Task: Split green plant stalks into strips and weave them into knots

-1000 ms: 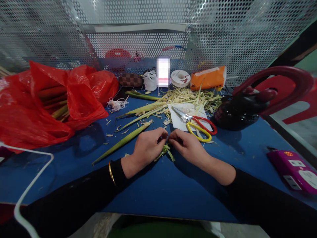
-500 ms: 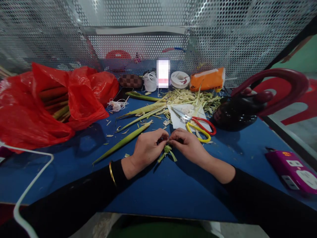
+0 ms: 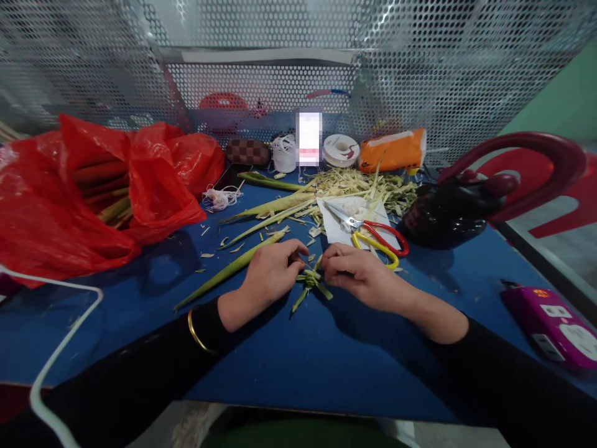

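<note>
Over the middle of the blue table, a small knotted piece of green leaf strips (image 3: 311,280) sits between my two hands, its loose ends sticking out several ways. My left hand (image 3: 270,270) is curled at its left side, thumb by a strip end. From the right, my right hand (image 3: 361,274) has its thumb and fingers pinched at the strips; the exact grip is partly hidden. A long green leaf shoot (image 3: 228,270) lies beside my left hand. Scissors (image 3: 366,227) with one red and one yellow handle rest on a white paper (image 3: 333,230) beyond my right hand.
A red plastic bag (image 3: 163,180) with stalks stands at left. Leaf scraps (image 3: 359,183) are heaped at the back, near a ribbon spool (image 3: 341,150) and an orange packet (image 3: 392,151). At right are a dark kettle (image 3: 445,214) and a purple power strip (image 3: 550,323). A white cable (image 3: 65,348) crosses the left.
My hands have moved apart, the right one further right and slightly down. More of the knotted leaf piece shows, with its strips spread between the hands.
</note>
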`<state>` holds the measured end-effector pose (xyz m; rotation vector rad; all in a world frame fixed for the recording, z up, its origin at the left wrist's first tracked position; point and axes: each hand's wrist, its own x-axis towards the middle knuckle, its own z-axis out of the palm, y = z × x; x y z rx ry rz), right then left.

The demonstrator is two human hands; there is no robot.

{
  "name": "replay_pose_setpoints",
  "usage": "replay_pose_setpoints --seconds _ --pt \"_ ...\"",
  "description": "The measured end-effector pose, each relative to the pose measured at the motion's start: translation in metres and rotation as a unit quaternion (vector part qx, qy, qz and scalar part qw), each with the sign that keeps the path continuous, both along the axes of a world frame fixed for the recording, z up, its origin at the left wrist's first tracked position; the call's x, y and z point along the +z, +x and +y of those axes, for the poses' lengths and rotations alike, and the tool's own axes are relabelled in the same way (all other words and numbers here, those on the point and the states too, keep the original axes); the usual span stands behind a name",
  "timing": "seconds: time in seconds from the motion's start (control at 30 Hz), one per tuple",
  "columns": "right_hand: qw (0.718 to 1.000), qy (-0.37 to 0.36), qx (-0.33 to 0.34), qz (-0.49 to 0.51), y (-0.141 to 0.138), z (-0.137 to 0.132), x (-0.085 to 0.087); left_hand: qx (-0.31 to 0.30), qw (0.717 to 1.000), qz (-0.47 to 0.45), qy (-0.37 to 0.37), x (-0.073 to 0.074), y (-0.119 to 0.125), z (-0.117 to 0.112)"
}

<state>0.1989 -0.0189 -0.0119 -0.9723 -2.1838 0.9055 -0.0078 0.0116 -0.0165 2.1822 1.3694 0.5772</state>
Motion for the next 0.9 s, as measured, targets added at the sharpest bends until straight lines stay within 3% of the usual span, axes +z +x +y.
replay_pose_setpoints --seconds 0.17,0.33,0.53,0.7,0.8,0.9 --pt "0.989 -0.107 0.020 0.105 -0.010 -0.004 -0.005 -0.021 1.000 0.012 -0.011 0.003 -0.002 -0.001" --pt "0.938 -0.257 -0.039 0.228 -0.017 0.000 -0.017 -0.075 0.997 0.008 -0.020 0.005 -0.005 0.003" --pt "0.929 -0.271 -0.062 0.246 -0.019 0.005 -0.023 -0.087 0.991 -0.081 -0.058 0.006 -0.006 0.009" --pt "0.923 -0.269 -0.063 0.266 -0.021 0.005 -0.023 -0.108 0.946 -0.234 -0.194 0.008 -0.003 0.007" --pt "0.915 -0.278 -0.066 0.285 -0.021 0.006 -0.024 -0.094 0.919 -0.276 -0.266 0.008 -0.003 0.006" --pt "0.911 -0.283 -0.065 0.293 -0.022 0.006 -0.025 -0.100 0.906 -0.293 -0.289 0.005 -0.003 0.006"
